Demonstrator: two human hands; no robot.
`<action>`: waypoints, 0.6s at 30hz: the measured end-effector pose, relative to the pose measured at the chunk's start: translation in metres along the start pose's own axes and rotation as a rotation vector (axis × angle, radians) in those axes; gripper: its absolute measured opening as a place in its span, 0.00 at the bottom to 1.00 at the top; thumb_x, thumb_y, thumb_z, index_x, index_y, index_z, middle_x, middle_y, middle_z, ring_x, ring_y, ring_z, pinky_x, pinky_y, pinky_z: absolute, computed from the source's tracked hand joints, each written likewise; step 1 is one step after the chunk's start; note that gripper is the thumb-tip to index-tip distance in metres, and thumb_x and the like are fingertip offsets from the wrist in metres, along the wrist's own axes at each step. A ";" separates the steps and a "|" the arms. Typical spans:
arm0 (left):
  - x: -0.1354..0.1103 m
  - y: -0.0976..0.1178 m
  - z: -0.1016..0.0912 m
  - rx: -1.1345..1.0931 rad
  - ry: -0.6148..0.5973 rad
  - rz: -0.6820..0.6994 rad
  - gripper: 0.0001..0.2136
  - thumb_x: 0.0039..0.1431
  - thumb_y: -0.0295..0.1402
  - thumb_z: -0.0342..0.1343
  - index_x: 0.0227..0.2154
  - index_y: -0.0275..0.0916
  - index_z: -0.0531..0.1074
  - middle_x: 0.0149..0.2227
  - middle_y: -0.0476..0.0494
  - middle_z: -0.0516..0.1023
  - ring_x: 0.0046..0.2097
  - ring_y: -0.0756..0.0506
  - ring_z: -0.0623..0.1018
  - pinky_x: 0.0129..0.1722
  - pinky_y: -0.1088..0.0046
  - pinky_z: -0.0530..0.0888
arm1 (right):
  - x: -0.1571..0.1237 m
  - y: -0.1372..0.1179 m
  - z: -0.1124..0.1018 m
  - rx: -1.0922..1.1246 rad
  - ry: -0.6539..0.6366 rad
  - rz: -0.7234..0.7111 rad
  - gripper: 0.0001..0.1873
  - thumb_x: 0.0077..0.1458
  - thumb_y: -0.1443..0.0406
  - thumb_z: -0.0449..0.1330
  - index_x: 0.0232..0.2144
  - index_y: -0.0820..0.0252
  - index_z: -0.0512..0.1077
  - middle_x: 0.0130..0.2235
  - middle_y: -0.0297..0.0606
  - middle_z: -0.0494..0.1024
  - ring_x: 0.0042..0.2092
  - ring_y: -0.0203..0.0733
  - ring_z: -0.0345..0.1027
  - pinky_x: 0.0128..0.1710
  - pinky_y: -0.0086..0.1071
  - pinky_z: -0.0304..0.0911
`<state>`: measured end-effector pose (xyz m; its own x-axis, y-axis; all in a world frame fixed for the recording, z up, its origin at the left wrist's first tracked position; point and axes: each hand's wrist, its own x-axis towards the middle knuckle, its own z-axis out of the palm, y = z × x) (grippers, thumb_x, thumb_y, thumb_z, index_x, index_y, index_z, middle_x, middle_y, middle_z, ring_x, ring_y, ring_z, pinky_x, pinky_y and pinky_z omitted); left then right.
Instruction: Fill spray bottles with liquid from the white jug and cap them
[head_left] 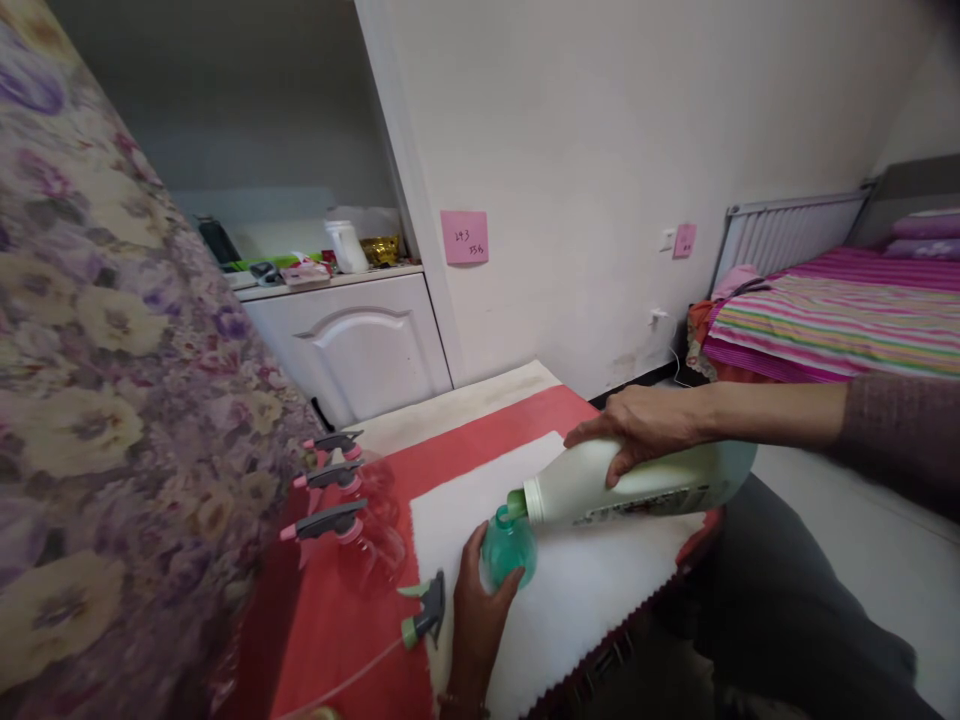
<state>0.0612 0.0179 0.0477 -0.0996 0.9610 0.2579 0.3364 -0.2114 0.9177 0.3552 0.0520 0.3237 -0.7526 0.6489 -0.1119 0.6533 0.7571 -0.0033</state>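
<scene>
My left hand (pixel 484 610) is wrapped round a small see-through green spray bottle (pixel 511 550) whose top is off, over a white cloth (pixel 592 590). From the right, my right hand (pixel 649 425) grips a large pale green jug (pixel 570 490), tipped almost level. The jug's green spout meets the mouth of the small bottle; whether liquid is flowing I cannot make out. Left of my left hand lies a grey and green spray trigger head (pixel 426 610) with a thin tube.
Several clear spray bottles (pixel 367 550) with grey and pink triggers stand on the red table cover (pixel 322 630). A floral curtain (pixel 135 400) hangs at the left. Behind are a white cabinet (pixel 360 345) and a wall with pink notes (pixel 463 238); a bed (pixel 840 310) is at the right.
</scene>
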 end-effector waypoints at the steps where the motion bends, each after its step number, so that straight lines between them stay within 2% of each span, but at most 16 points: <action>1: 0.000 0.000 0.000 -0.002 0.002 -0.003 0.30 0.48 0.34 0.62 0.56 0.44 0.65 0.59 0.39 0.70 0.61 0.35 0.68 0.61 0.53 0.63 | 0.000 0.000 0.000 -0.001 -0.001 0.000 0.32 0.56 0.50 0.61 0.58 0.58 0.68 0.35 0.44 0.80 0.32 0.43 0.74 0.29 0.30 0.58; 13: 0.000 0.000 0.000 0.013 -0.023 -0.014 0.30 0.49 0.35 0.62 0.57 0.43 0.63 0.59 0.39 0.69 0.61 0.36 0.68 0.61 0.55 0.63 | 0.002 0.000 -0.003 -0.007 -0.011 -0.006 0.32 0.56 0.49 0.61 0.58 0.57 0.67 0.34 0.43 0.80 0.31 0.42 0.72 0.30 0.30 0.58; 18: 0.000 0.001 -0.001 0.007 -0.029 0.025 0.30 0.50 0.34 0.61 0.57 0.42 0.63 0.59 0.38 0.69 0.60 0.36 0.68 0.61 0.54 0.63 | 0.002 -0.001 -0.005 0.012 -0.029 -0.003 0.32 0.56 0.50 0.61 0.58 0.58 0.67 0.34 0.42 0.80 0.32 0.42 0.73 0.30 0.30 0.57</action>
<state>0.0608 0.0169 0.0493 -0.0645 0.9602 0.2716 0.3449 -0.2340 0.9090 0.3526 0.0536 0.3281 -0.7521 0.6438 -0.1411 0.6518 0.7582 -0.0152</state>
